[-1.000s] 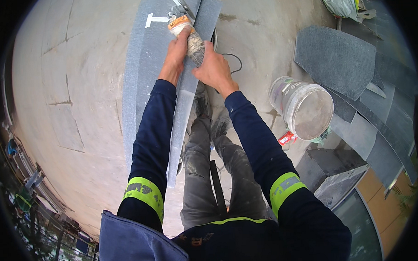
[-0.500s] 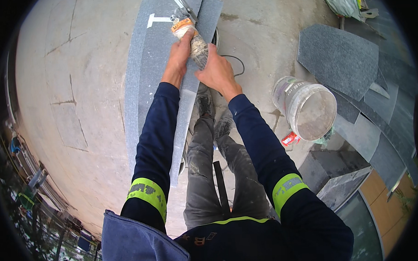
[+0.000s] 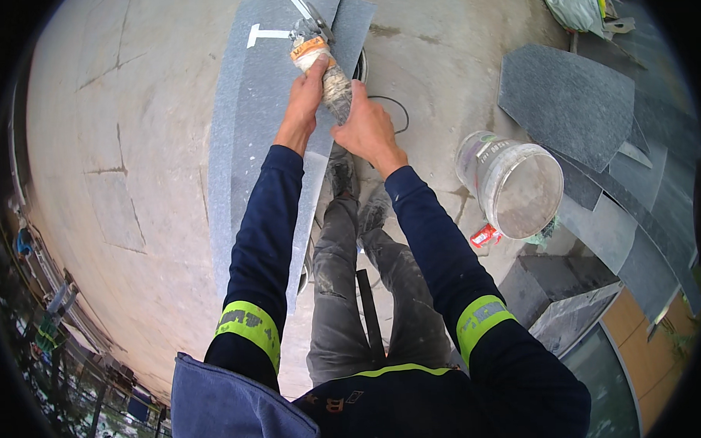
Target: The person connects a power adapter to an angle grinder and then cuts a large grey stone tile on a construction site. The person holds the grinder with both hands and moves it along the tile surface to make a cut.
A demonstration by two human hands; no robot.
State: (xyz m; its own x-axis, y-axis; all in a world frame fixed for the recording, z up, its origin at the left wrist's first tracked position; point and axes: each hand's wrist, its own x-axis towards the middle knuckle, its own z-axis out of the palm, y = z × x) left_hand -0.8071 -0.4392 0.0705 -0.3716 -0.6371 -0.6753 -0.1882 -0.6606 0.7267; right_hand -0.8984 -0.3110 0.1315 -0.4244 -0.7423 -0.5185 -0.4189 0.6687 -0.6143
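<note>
A dusty angle grinder [image 3: 335, 87] with an orange band near its head lies in both my hands, over a long grey stone slab [image 3: 262, 106]. My left hand [image 3: 306, 98] wraps round the forward part of its body. Closed on the rear end is my right hand [image 3: 367, 132], nearer to me. The grinder's head points away from me, and its disc is hard to make out. Beside the head, a white T-shaped strip [image 3: 271, 32] lies on the slab. A narrow whitish strip [image 3: 296, 1] runs past the head at the far edge.
A dirty white bucket [image 3: 511, 184] stands to my right, with a small red packet [image 3: 485, 235] beside it. Cut grey slabs [image 3: 566, 103] lie at the far right, near a whitish sack [image 3: 576, 9]. A black cable [image 3: 401, 109] loops close to my right hand.
The grinder and both hands have shifted slightly toward me and a little to the right. My grip on it looks the same.
</note>
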